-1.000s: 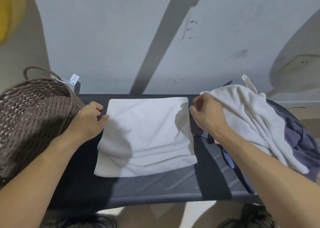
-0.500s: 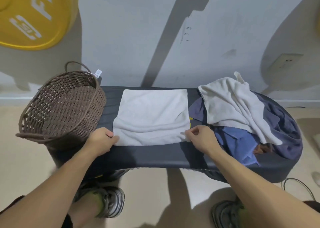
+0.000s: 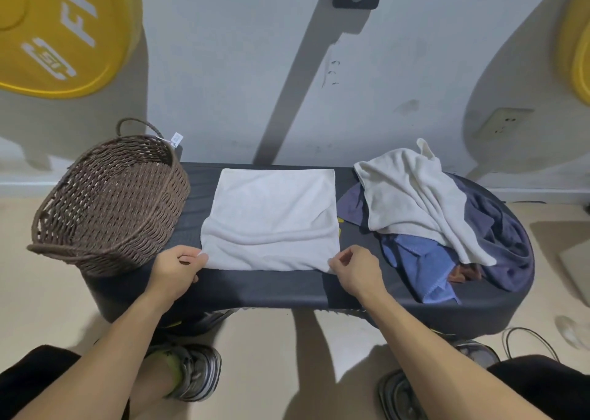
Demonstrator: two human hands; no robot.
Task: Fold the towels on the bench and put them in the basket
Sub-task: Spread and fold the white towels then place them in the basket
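Dark bench [image 3: 271,287] by grey wall [image 3: 223,68]; both hands' fingers [image 3: 188,253] seemingly pinch white towel [image 3: 271,215] corners

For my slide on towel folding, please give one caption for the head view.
Both hands, left hand and right hand, pinch the near corners of a white towel on the bench, beside the basket.

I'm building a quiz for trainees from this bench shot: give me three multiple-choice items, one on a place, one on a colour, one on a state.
1. Where is the brown woven wicker basket?
A. left end of the dark padded bench
B. on the floor
C. right end

2. What colour is the flat towel between the hands?
A. blue
B. white
C. brown

3. The left hand and right hand:
A. rest on the basket
B. hang idle
C. pinch the towel's near corners

Answers: 1 A, the basket sits left of the towel; 2 B, the cloth is white; 3 C, each grip meets a corner.
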